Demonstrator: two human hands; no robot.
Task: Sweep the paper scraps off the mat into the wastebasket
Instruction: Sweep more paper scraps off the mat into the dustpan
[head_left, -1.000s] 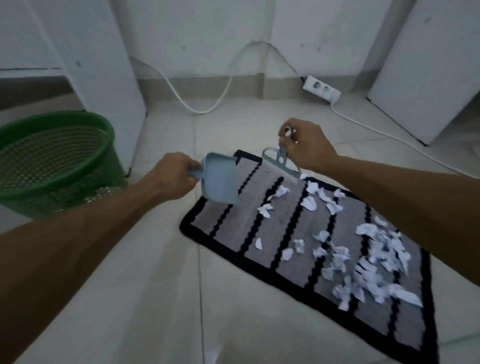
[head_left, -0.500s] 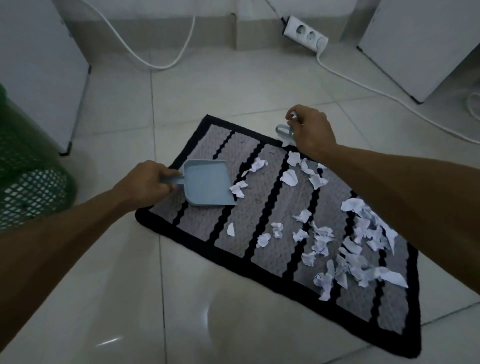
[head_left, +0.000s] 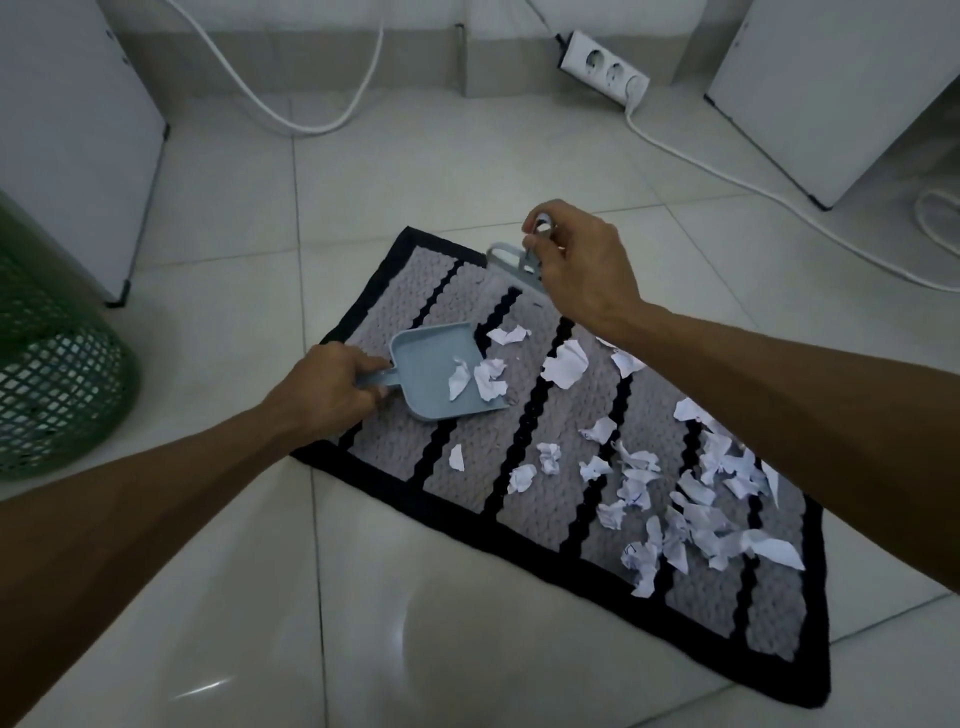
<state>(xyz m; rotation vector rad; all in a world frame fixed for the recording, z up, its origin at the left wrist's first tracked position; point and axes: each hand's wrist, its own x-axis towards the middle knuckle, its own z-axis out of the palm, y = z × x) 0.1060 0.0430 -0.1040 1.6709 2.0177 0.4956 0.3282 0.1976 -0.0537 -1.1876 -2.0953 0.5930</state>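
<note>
A grey mat (head_left: 467, 291) with black stripes and a black border lies aslant on the tiled floor. White paper scraps (head_left: 696, 514) are strewn over its right half. My left hand (head_left: 327, 387) grips the handle of a pale blue dustpan (head_left: 431, 364) resting on the mat's left part, with two scraps (head_left: 478, 382) lying in its mouth. My right hand (head_left: 576, 265) holds a small pale blue brush (head_left: 511, 260) at the mat's far edge; its bristles are mostly hidden by the hand. The green mesh wastebasket (head_left: 57, 364) stands at the left edge, partly cut off.
White cabinets stand at the far left (head_left: 78, 130) and far right (head_left: 841, 93). A white power strip (head_left: 605, 70) lies by the wall, its cable (head_left: 753, 187) running right across the tiles. Another white cable (head_left: 291, 104) loops near the baseboard.
The view has tilted down and moved closer. The dustpan went from raised to resting on the mat, and two scraps now lie in it. The brush hand stayed at the mat's far edge.
</note>
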